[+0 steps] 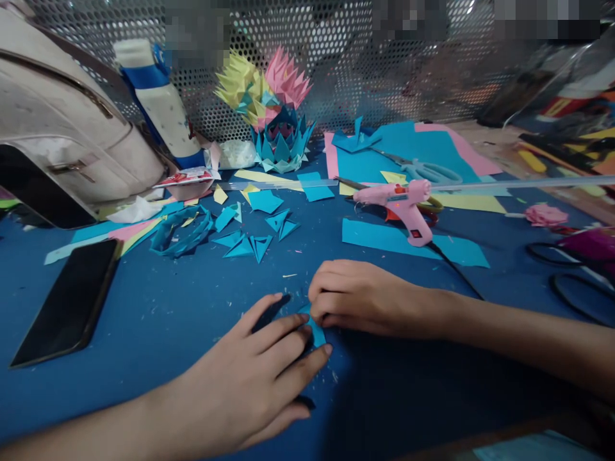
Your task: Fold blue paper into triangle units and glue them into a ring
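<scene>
A small piece of blue paper (317,334) lies on the blue table between my hands, partly hidden by fingers. My left hand (269,371) is spread flat, its fingertips touching the paper's left and lower edges. My right hand (360,298) has its fingers curled together at the paper's upper end, pressing or pinching it. Folded blue paper pieces (247,246) lie beyond my left hand. A pink glue gun (408,208) rests beyond my right hand, above a blue paper strip (461,250).
A phone (67,307) lies at the left, near a pale bag (72,115) and a bottle (163,109). Paper flowers (283,137) stand at the back by a perforated metal screen. Scissors (427,169) lie on blue sheets; a black cable runs right of the glue gun.
</scene>
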Action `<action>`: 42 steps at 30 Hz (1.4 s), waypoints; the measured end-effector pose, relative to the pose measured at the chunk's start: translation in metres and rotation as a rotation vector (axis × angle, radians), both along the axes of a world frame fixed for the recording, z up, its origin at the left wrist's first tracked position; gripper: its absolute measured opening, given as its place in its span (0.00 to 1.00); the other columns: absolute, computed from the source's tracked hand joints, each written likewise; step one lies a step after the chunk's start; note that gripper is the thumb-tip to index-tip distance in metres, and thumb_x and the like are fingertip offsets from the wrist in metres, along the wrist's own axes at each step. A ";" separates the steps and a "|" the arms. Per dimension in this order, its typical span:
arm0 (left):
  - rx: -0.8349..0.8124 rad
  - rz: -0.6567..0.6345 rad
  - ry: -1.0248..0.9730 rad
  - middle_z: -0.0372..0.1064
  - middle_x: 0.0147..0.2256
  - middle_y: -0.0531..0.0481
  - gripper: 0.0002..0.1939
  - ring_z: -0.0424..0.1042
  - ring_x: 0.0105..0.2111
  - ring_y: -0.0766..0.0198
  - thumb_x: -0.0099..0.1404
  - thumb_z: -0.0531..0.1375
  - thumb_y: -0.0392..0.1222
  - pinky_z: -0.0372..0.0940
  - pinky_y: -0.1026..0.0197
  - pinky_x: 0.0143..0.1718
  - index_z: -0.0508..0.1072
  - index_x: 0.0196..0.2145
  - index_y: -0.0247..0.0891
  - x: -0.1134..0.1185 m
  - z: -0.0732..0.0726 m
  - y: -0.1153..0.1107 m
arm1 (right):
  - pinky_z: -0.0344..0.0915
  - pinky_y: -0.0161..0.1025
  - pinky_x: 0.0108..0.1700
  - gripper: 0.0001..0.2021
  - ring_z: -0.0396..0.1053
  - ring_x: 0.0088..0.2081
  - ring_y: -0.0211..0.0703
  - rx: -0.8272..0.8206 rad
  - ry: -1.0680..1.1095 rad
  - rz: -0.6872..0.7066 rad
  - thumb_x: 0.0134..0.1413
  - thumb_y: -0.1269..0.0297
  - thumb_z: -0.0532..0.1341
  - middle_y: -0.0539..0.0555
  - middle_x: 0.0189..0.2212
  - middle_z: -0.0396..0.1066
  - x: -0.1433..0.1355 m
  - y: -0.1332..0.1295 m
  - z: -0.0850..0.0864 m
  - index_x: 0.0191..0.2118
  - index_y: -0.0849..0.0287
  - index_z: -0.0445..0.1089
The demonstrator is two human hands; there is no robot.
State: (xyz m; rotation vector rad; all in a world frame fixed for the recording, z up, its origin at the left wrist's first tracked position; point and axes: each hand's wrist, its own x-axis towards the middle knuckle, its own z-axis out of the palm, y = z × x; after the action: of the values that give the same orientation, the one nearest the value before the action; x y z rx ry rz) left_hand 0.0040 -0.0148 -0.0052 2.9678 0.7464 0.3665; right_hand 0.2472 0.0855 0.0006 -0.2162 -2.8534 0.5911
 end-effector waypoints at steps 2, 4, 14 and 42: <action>-0.003 0.003 0.007 0.69 0.53 0.47 0.25 0.62 0.59 0.53 0.74 0.54 0.52 0.31 0.44 0.69 0.64 0.63 0.36 0.000 0.000 0.000 | 0.60 0.37 0.45 0.06 0.63 0.42 0.41 -0.078 0.047 -0.013 0.68 0.64 0.56 0.53 0.41 0.70 0.002 0.000 0.001 0.42 0.59 0.69; -0.007 0.004 0.004 0.69 0.53 0.47 0.25 0.62 0.59 0.53 0.74 0.54 0.52 0.30 0.44 0.69 0.64 0.62 0.36 0.000 0.001 0.000 | 0.60 0.36 0.45 0.05 0.63 0.43 0.40 -0.092 0.090 -0.039 0.68 0.64 0.57 0.53 0.40 0.71 0.004 -0.001 0.001 0.42 0.58 0.69; -0.011 0.017 0.000 0.71 0.51 0.48 0.26 0.62 0.57 0.54 0.73 0.55 0.53 0.28 0.45 0.70 0.65 0.62 0.35 0.002 0.005 0.002 | 0.53 0.39 0.36 0.10 0.58 0.32 0.40 0.165 0.089 0.034 0.69 0.61 0.56 0.52 0.34 0.69 0.011 -0.003 0.001 0.40 0.58 0.73; 0.346 -0.077 -0.162 0.76 0.36 0.42 0.14 0.74 0.35 0.60 0.73 0.50 0.30 0.71 0.55 0.43 0.76 0.39 0.29 0.041 0.016 0.007 | 0.60 0.36 0.42 0.08 0.65 0.41 0.41 0.009 0.191 -0.190 0.66 0.61 0.59 0.54 0.39 0.73 0.012 -0.004 -0.002 0.42 0.60 0.71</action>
State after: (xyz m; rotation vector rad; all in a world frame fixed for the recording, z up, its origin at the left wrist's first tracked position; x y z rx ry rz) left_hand 0.0451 -0.0081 0.0108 3.2155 0.6022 0.7944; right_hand 0.2588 0.0818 -0.0012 -0.4010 -2.6146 0.5293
